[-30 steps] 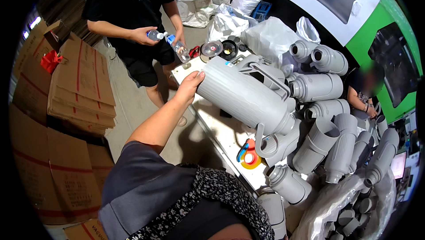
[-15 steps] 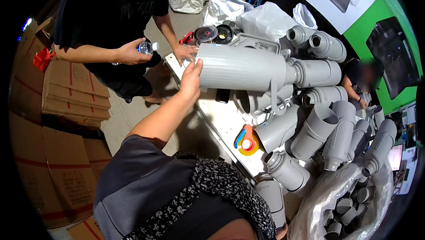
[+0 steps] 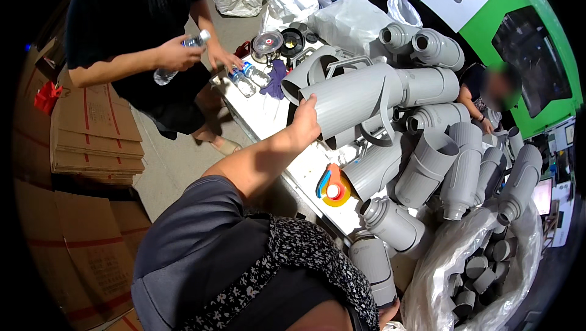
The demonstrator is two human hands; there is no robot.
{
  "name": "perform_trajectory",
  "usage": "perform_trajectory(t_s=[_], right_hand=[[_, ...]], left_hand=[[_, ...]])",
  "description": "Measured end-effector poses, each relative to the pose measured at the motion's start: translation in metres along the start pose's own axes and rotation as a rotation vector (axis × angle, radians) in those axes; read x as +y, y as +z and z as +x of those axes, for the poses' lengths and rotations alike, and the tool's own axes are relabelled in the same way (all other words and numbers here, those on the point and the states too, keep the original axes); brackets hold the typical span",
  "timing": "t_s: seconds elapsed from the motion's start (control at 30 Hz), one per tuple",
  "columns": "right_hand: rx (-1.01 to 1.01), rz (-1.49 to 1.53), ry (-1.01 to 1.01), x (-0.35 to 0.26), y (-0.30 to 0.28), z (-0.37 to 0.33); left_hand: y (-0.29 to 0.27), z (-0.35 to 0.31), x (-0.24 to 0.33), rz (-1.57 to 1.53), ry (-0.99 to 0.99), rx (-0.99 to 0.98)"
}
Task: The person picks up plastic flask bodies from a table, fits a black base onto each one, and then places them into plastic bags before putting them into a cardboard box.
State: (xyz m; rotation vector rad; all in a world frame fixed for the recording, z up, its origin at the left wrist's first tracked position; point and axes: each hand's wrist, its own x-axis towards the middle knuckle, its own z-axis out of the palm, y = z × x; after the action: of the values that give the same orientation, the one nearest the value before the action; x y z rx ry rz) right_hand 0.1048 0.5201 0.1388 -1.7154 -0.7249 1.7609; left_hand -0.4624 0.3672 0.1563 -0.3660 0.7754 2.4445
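Your left hand clasps the wide end of the grey ribbed casing, mid-frame; your right hand, lower edge, shows too little to judge. The casing probably handles light, stiff, slick: hold rim or handle.

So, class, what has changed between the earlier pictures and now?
The grey bottle shell swung its far end upward in view, gripped by the left hand throughout. Two clear bottles now lie on the table by a co-worker's hand that earlier gripped a bottle. The tape roll and stacked cartons stayed put.
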Motion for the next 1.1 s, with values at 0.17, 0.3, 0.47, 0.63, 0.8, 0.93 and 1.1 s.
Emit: perform_trajectory(t_s=[0.17,0.3,0.47,0.63,0.8,0.93,1.1], right_hand=[[0.083,-0.039,-0.021,0.003,0.008,-0.011],[0.03,0.007,-0.011,0.019,-0.032,0.03],[0.09,0.152,-0.043,0.028,-0.048,0.059],[0.204,0.232,-0.081,0.029,-0.027,0.049],[0.232,0.237,-0.079,0.037,-0.029,0.041],[0.237,0.236,-0.06,0.046,-0.04,0.05],[0.21,0.264,-0.064,0.045,-0.035,0.045]], left_hand=[[-0.007,0.003,0.001,0.001,-0.185,-0.102],[-0.012,0.007,0.005,0.139,-0.029,-0.061],[-0.007,0.005,0.038,0.102,0.183,-0.095],[0.018,0.04,0.047,0.067,0.334,-0.073],[0.042,0.055,0.03,0.171,0.34,0.021],[0.039,0.047,0.005,0.287,0.273,0.01],[0.031,0.03,-0.032,0.151,0.167,0.007]])
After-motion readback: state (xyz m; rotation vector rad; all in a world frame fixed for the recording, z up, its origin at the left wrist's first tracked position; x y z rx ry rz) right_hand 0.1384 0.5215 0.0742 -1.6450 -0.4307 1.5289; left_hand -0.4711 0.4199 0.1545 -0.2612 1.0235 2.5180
